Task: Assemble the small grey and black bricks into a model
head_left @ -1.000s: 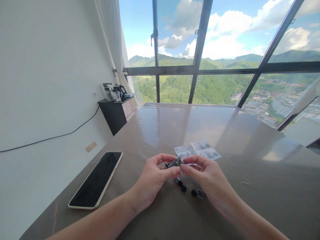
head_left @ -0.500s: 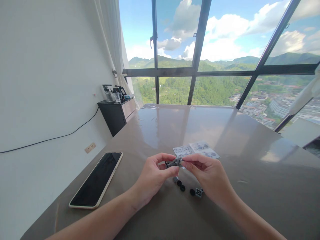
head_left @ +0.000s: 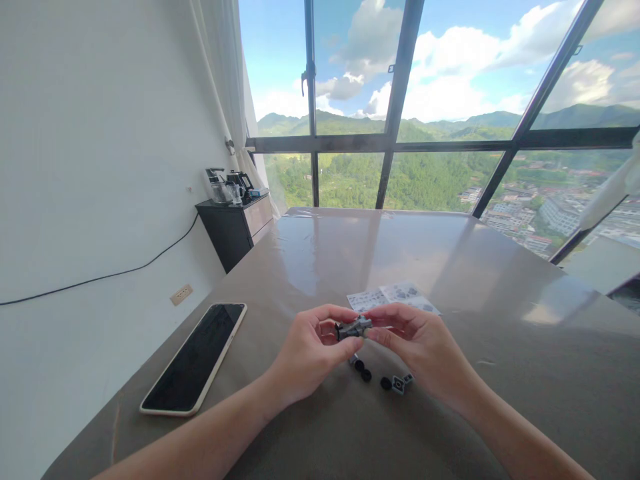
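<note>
Between my two hands is a small grey building-block model [head_left: 354,327], held above the table. My left hand [head_left: 316,347] pinches its left end with thumb and fingers. At its right end, my right hand [head_left: 411,337] grips it with thumb and fingertips. Under the hands lie loose small parts: black wheels [head_left: 366,375] with a grey piece partly behind my left hand, another black wheel [head_left: 385,383], and a grey square piece [head_left: 399,385]. Behind the hands a printed instruction sheet [head_left: 407,293] lies flat, its near part covered by my fingers.
A phone [head_left: 195,360] in a pale case lies on the brown table [head_left: 525,400] to the left. A dark cabinet [head_left: 225,233] holding a kettle [head_left: 240,183] stands by the wall. Large windows [head_left: 445,180] rise beyond the table's far edge.
My right hand has shifted slightly and its fingers now reach closer to my left hand. The model has turned a little, with more of it showing.
</note>
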Available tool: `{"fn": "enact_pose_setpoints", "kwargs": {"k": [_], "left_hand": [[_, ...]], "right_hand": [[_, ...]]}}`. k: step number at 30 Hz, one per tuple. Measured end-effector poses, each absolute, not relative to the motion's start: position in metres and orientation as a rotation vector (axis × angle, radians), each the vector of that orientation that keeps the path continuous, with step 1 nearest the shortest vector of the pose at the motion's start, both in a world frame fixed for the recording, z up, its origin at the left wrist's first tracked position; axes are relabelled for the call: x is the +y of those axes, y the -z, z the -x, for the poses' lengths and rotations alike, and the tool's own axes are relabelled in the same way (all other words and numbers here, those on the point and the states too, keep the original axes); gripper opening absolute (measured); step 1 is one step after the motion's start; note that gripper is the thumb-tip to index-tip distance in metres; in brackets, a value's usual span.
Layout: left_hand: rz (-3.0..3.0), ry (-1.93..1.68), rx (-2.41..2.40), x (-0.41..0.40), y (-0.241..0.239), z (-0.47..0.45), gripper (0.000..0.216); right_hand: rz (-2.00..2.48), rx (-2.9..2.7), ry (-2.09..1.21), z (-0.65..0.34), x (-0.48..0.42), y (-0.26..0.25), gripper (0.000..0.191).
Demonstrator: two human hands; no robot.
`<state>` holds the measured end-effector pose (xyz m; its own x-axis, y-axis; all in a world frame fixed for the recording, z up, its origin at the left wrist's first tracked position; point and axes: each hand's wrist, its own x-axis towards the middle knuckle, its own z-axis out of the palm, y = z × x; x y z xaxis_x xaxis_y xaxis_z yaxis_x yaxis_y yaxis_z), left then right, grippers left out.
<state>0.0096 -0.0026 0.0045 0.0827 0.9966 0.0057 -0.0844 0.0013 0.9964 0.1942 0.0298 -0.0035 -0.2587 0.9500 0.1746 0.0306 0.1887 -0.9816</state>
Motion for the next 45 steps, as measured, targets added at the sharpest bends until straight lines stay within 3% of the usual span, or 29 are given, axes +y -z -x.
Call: {"fn": "enact_pose_setpoints", "kwargs": {"k": [5,18,23,29,38,45], "left_hand": [[-1.294,-1.195,1.037,-0.002,-0.004,-0.004,0.037],[-1.284,-1.167,0.924,0.000,-0.003,-0.001,0.038],[-1.167,-1.254,0.951,0.001,-0.002,-0.007,0.035],[-0.982,-1.354,1.100,0.005,-0.006,-0.005,0.034],[-0.750,-1.342,1.088,0.011,-0.008,-0.002,0.024],[-0.761,-1.318,1.081,0.008,-0.008,-0.001,0.024]], "right_hand": [[0.906,-1.547,-1.237,-0.197,0.030,0.003,0.028],[0.943,-1.823,-0.902,-0.196,0.023,0.000,0.014],[0.991,-1.708,-1.039,-0.203,0.034,-0.001,0.031],[1.230,-2.237,-1.038,-0.240,0.043,-0.014,0.004],[1.210,-2.488,-0.946,-0.248,0.043,-0.003,0.021],[1.260,-2.308,-0.736,-0.240,0.045,-0.009,0.014]]}}
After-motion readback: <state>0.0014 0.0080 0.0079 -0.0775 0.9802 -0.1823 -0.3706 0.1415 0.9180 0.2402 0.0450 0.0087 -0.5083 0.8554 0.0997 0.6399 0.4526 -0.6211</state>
